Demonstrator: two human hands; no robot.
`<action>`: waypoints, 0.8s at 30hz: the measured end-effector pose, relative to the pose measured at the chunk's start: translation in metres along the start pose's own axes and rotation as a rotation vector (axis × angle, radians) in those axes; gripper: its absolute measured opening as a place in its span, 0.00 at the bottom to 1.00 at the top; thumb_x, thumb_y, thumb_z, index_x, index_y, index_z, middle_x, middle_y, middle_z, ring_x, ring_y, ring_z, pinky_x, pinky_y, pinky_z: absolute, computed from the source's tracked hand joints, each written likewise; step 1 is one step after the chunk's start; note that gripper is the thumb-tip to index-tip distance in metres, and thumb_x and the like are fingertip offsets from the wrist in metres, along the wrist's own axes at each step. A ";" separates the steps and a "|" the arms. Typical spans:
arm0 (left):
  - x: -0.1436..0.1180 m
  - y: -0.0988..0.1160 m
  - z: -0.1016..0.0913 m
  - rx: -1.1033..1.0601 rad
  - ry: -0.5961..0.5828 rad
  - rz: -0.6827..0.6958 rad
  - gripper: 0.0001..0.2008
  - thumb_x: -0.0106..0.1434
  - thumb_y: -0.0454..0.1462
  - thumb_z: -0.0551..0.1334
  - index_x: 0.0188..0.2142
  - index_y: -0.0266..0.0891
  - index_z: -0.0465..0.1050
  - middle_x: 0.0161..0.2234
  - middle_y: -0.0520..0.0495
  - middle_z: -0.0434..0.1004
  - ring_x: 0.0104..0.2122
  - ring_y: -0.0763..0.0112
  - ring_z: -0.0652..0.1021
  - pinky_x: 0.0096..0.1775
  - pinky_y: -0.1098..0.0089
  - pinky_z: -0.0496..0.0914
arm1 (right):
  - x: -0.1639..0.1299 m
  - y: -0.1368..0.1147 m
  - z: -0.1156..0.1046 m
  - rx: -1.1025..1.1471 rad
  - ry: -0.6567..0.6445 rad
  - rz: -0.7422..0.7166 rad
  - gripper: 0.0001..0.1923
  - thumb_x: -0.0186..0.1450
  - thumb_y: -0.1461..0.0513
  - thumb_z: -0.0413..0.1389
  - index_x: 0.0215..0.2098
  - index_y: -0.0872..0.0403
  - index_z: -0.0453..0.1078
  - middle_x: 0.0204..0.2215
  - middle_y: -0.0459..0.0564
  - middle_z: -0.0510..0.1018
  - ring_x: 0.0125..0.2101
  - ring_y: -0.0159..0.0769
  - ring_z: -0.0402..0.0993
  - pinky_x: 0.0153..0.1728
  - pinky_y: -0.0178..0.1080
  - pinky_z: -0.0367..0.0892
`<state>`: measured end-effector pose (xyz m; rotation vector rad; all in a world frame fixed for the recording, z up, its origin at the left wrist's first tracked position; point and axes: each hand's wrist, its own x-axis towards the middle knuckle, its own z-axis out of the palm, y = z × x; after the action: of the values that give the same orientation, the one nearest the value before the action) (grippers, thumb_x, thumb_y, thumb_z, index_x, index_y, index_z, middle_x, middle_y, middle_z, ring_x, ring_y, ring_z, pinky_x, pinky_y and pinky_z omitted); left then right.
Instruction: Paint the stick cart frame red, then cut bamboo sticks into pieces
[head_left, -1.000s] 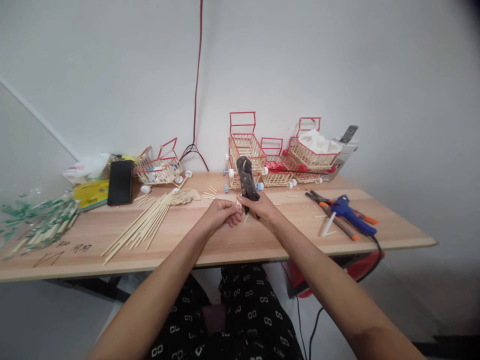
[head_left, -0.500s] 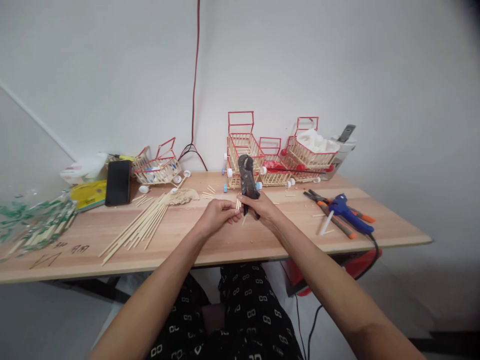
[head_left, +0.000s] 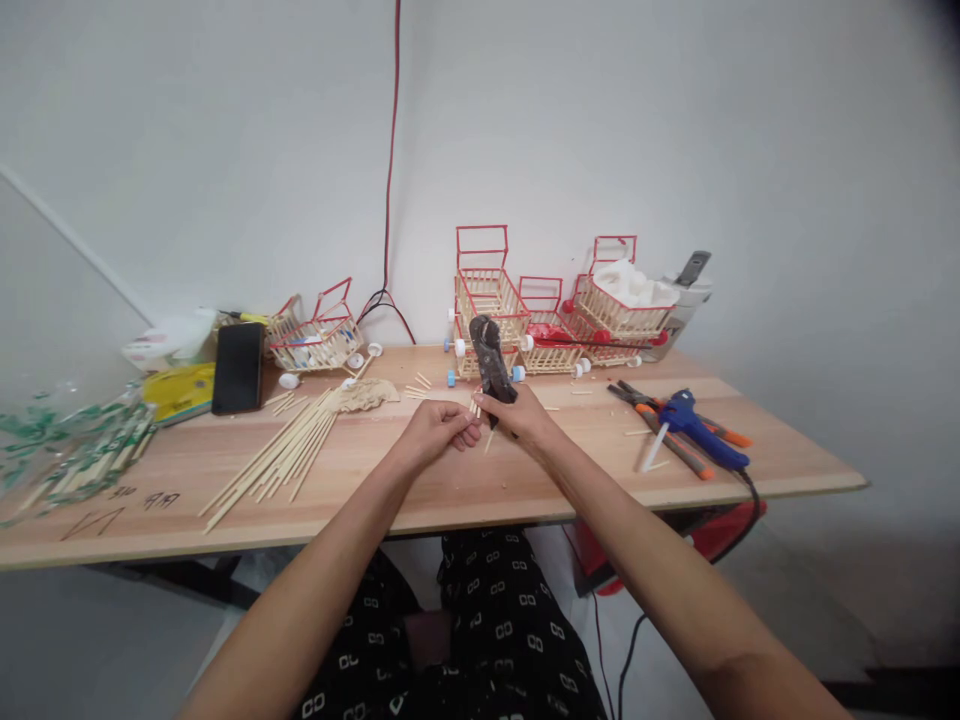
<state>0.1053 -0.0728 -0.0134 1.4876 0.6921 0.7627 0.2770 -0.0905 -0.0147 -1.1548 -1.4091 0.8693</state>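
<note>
My right hand (head_left: 519, 412) is wrapped round a dark hand tool (head_left: 491, 360) that looks like pliers or a cutter, its head pointing up and away from me. Several short wooden sticks (head_left: 475, 406) stand between the two hands, pinched in the fingers of my left hand (head_left: 442, 428). The right thumb lies close against these sticks; whether it presses on them I cannot tell. Another thin stick (head_left: 490, 440) shows just below the tool. To the left, a fan of long wooden sticks (head_left: 277, 455) lies on the table (head_left: 420, 500).
Small stick-built carts with red handles stand along the wall: a stacked pair (head_left: 487, 290), others at right (head_left: 626, 300) and left (head_left: 315, 340). Pliers with orange grips (head_left: 686, 455) and a blue glue gun (head_left: 701, 430) lie right. A phone (head_left: 238, 368) leans at left beside bagged sticks (head_left: 97, 450).
The tool's head has tilted slightly to the left in my right hand. Both hands stay nearly in place, with the short sticks still between them.
</note>
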 end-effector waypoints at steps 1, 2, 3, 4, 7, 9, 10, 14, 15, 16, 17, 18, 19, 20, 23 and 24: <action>0.000 0.000 -0.001 -0.025 -0.001 -0.010 0.19 0.52 0.48 0.68 0.29 0.30 0.76 0.23 0.44 0.78 0.21 0.75 0.75 0.26 0.74 0.69 | 0.000 0.000 0.000 0.010 0.014 0.008 0.19 0.53 0.48 0.62 0.24 0.56 0.67 0.17 0.43 0.68 0.20 0.30 0.63 0.23 0.35 0.58; 0.000 0.000 -0.002 -0.049 -0.006 -0.020 0.19 0.52 0.48 0.68 0.29 0.30 0.76 0.23 0.44 0.78 0.21 0.74 0.75 0.26 0.74 0.69 | 0.000 -0.001 0.000 0.027 0.038 0.017 0.19 0.52 0.48 0.62 0.25 0.56 0.68 0.17 0.43 0.69 0.20 0.30 0.63 0.23 0.35 0.59; -0.001 0.001 -0.003 -0.070 -0.015 -0.030 0.20 0.51 0.48 0.69 0.29 0.30 0.76 0.23 0.44 0.78 0.21 0.74 0.75 0.26 0.73 0.69 | 0.000 -0.003 -0.001 0.052 0.068 0.025 0.20 0.52 0.48 0.62 0.26 0.56 0.69 0.18 0.44 0.69 0.20 0.30 0.63 0.23 0.35 0.59; -0.002 0.001 -0.004 -0.089 -0.026 -0.040 0.20 0.51 0.48 0.69 0.29 0.30 0.76 0.23 0.43 0.78 0.21 0.74 0.76 0.27 0.73 0.69 | 0.000 -0.005 -0.001 0.078 0.099 0.031 0.20 0.51 0.48 0.62 0.27 0.56 0.70 0.18 0.44 0.70 0.20 0.31 0.64 0.23 0.35 0.60; -0.005 0.004 -0.004 -0.136 -0.055 -0.062 0.22 0.49 0.49 0.70 0.29 0.29 0.76 0.25 0.42 0.78 0.23 0.73 0.76 0.27 0.73 0.69 | -0.001 -0.010 -0.002 0.142 0.163 0.057 0.19 0.51 0.48 0.63 0.25 0.55 0.69 0.18 0.45 0.70 0.21 0.31 0.65 0.24 0.35 0.60; -0.007 0.005 -0.003 -0.147 -0.064 -0.069 0.22 0.49 0.49 0.70 0.30 0.29 0.76 0.25 0.42 0.78 0.24 0.73 0.76 0.27 0.74 0.69 | -0.002 -0.011 -0.004 0.165 0.182 0.073 0.19 0.51 0.48 0.63 0.23 0.55 0.68 0.19 0.46 0.70 0.21 0.31 0.65 0.23 0.35 0.61; -0.007 0.005 -0.003 -0.144 -0.070 -0.071 0.22 0.49 0.49 0.70 0.31 0.30 0.76 0.26 0.42 0.78 0.24 0.73 0.76 0.27 0.74 0.69 | -0.001 -0.011 -0.004 0.172 0.191 0.075 0.19 0.51 0.48 0.63 0.22 0.55 0.68 0.19 0.46 0.70 0.21 0.31 0.65 0.23 0.35 0.61; -0.002 0.008 -0.015 0.013 -0.001 -0.039 0.19 0.55 0.48 0.65 0.31 0.31 0.75 0.26 0.42 0.78 0.24 0.72 0.76 0.28 0.72 0.68 | 0.001 -0.008 -0.005 0.195 0.223 0.068 0.18 0.51 0.49 0.64 0.22 0.55 0.68 0.19 0.45 0.70 0.21 0.30 0.64 0.24 0.34 0.62; 0.001 0.011 -0.023 0.129 0.058 -0.008 0.17 0.58 0.47 0.63 0.30 0.32 0.74 0.26 0.43 0.77 0.24 0.71 0.75 0.28 0.72 0.67 | 0.001 -0.007 -0.005 0.204 0.228 0.072 0.18 0.51 0.49 0.64 0.23 0.55 0.68 0.19 0.45 0.70 0.20 0.30 0.64 0.23 0.34 0.62; 0.003 0.015 -0.031 0.286 0.128 0.031 0.16 0.60 0.46 0.60 0.29 0.32 0.74 0.26 0.43 0.77 0.24 0.70 0.75 0.28 0.71 0.67 | 0.002 -0.006 -0.005 0.214 0.232 0.075 0.18 0.51 0.49 0.64 0.23 0.55 0.68 0.19 0.45 0.70 0.21 0.30 0.64 0.23 0.34 0.62; 0.006 0.020 -0.041 0.488 0.210 0.088 0.15 0.62 0.44 0.58 0.28 0.33 0.74 0.25 0.43 0.76 0.25 0.69 0.75 0.29 0.71 0.66 | 0.002 -0.005 -0.005 0.220 0.235 0.077 0.18 0.51 0.49 0.64 0.23 0.55 0.69 0.19 0.45 0.70 0.21 0.30 0.65 0.23 0.34 0.62; 0.008 0.025 -0.051 0.724 0.277 0.165 0.14 0.63 0.41 0.57 0.27 0.34 0.74 0.26 0.43 0.77 0.28 0.67 0.75 0.31 0.70 0.65 | 0.003 -0.004 -0.004 0.224 0.236 0.078 0.18 0.51 0.49 0.64 0.23 0.55 0.69 0.19 0.45 0.70 0.20 0.30 0.65 0.23 0.34 0.62; 0.011 0.030 -0.060 0.954 0.330 0.217 0.13 0.63 0.39 0.56 0.28 0.35 0.74 0.28 0.42 0.77 0.31 0.65 0.75 0.33 0.68 0.65 | 0.003 -0.004 -0.004 0.225 0.235 0.078 0.18 0.51 0.50 0.64 0.23 0.55 0.69 0.19 0.45 0.70 0.20 0.30 0.65 0.23 0.34 0.62; 0.012 0.035 -0.068 1.158 0.347 0.231 0.12 0.63 0.37 0.55 0.28 0.35 0.74 0.30 0.40 0.77 0.33 0.62 0.75 0.35 0.67 0.64 | 0.003 -0.004 -0.004 0.222 0.232 0.078 0.18 0.50 0.50 0.64 0.23 0.56 0.69 0.19 0.45 0.70 0.20 0.30 0.65 0.22 0.34 0.62; 0.016 0.040 -0.082 1.554 0.251 0.192 0.10 0.61 0.31 0.54 0.29 0.34 0.75 0.33 0.36 0.76 0.37 0.57 0.74 0.36 0.65 0.63 | 0.004 -0.003 -0.004 0.212 0.223 0.091 0.18 0.50 0.49 0.64 0.23 0.56 0.69 0.19 0.45 0.71 0.20 0.30 0.65 0.22 0.34 0.61; 0.017 0.039 -0.084 1.616 0.204 0.183 0.10 0.60 0.30 0.54 0.30 0.34 0.75 0.34 0.35 0.76 0.38 0.57 0.74 0.37 0.64 0.63 | 0.004 -0.003 -0.004 0.209 0.225 0.093 0.18 0.50 0.49 0.64 0.24 0.56 0.69 0.19 0.45 0.71 0.20 0.30 0.65 0.22 0.34 0.62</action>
<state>0.0471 -0.0111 0.0280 2.9545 1.5018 0.3982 0.2805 -0.0875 -0.0104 -1.1255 -1.0627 0.8985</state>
